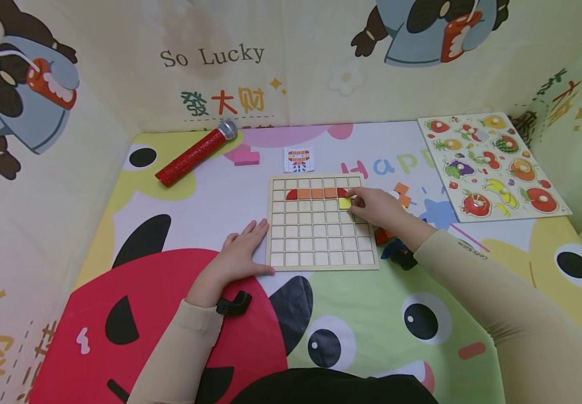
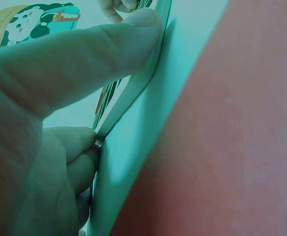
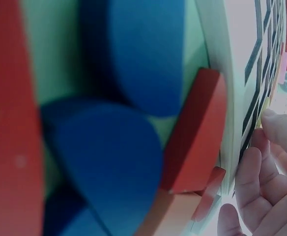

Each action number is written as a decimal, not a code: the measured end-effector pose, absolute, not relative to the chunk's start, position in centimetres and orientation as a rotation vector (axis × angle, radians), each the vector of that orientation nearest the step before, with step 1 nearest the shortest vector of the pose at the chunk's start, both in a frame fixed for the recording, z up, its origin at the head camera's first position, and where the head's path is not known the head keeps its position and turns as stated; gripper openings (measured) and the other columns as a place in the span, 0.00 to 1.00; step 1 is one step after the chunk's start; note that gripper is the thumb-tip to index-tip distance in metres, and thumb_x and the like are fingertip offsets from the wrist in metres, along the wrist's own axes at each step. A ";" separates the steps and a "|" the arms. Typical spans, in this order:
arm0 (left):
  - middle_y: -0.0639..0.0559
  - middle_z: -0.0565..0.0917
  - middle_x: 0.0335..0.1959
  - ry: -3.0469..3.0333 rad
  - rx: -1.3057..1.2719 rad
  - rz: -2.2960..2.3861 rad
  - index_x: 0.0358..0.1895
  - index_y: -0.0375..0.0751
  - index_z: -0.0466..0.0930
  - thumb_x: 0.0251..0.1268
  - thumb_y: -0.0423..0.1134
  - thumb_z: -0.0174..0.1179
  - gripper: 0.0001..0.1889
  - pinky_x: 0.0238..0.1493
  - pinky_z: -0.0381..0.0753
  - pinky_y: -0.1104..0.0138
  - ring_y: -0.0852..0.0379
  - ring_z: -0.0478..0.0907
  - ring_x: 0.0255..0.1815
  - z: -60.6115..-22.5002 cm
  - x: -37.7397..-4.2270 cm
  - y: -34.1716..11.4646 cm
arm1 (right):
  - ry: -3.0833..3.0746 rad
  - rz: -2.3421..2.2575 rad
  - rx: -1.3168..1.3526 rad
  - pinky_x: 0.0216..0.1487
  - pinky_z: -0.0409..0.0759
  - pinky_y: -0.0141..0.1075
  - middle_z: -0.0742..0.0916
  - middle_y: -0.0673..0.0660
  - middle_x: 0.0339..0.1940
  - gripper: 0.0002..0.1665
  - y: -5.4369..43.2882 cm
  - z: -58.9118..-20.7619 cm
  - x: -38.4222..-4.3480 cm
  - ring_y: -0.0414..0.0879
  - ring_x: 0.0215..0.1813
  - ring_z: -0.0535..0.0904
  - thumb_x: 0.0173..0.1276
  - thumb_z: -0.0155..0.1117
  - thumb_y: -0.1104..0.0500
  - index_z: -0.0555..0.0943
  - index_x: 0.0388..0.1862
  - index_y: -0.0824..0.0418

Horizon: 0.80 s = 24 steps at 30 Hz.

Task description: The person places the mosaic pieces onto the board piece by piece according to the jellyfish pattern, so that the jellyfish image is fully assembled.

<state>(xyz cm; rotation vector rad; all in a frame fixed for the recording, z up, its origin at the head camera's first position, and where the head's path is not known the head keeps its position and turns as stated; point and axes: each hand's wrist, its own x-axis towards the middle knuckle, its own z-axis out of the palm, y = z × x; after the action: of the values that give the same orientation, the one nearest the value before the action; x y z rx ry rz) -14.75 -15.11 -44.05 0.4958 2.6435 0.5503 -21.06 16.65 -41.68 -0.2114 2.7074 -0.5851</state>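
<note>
A wooden grid board [image 1: 320,259] lies in front of me. Along its second row sit a red rounded tile [image 1: 291,194], several orange tiles [image 1: 317,193] and another red tile [image 1: 341,192] at the right end. Just below that end, my right hand [image 1: 372,206] pinches a yellow square tile [image 1: 344,203] at the grid; how firmly is hard to see. My left hand [image 1: 240,249] rests at the board's left edge with fingers extended; in the left wrist view its thumb [image 2: 109,54] touches the frame.
Blue blocks [image 3: 104,157] and a red block [image 3: 195,132] lie right of the board, partly under my right forearm. Behind it are a small pixel-picture card [image 1: 299,160], a pink block [image 1: 246,158] and a red glittery microphone [image 1: 192,156]. A fruit puzzle board [image 1: 483,193] lies far right.
</note>
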 end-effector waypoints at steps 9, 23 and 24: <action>0.56 0.48 0.74 2.641 0.498 0.551 0.72 0.51 0.43 0.37 0.56 0.70 0.57 0.66 0.47 0.45 0.51 0.41 0.74 -44.1 -14.7 -15.1 | 2.683 -0.571 -0.215 0.32 0.73 0.35 0.79 0.55 0.39 0.25 16.4 -41.6 -21.1 0.48 0.37 0.72 0.62 0.60 0.51 0.71 0.59 0.52; 0.55 0.48 0.74 2.639 0.490 0.551 0.72 0.52 0.43 0.37 0.55 0.70 0.57 0.66 0.47 0.46 0.52 0.41 0.74 -44.0 -14.8 -15.1 | 2.669 -0.597 -0.227 0.30 0.72 0.35 0.79 0.55 0.39 0.25 16.8 -41.6 -21.1 0.49 0.36 0.72 0.62 0.59 0.52 0.71 0.59 0.51; 0.55 0.48 0.74 2.640 0.493 0.550 0.72 0.52 0.44 0.37 0.56 0.70 0.57 0.66 0.47 0.46 0.51 0.41 0.74 -44.0 -14.8 -15.1 | 2.665 -0.607 -0.215 0.31 0.72 0.35 0.79 0.55 0.40 0.25 17.0 -41.5 -21.1 0.48 0.37 0.72 0.62 0.59 0.52 0.70 0.60 0.51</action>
<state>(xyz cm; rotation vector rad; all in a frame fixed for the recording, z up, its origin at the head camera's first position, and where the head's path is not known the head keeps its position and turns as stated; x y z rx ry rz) -14.75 -15.05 -44.01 0.4930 2.6397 0.5504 -21.08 16.99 -41.54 -0.2148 2.6651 -0.6068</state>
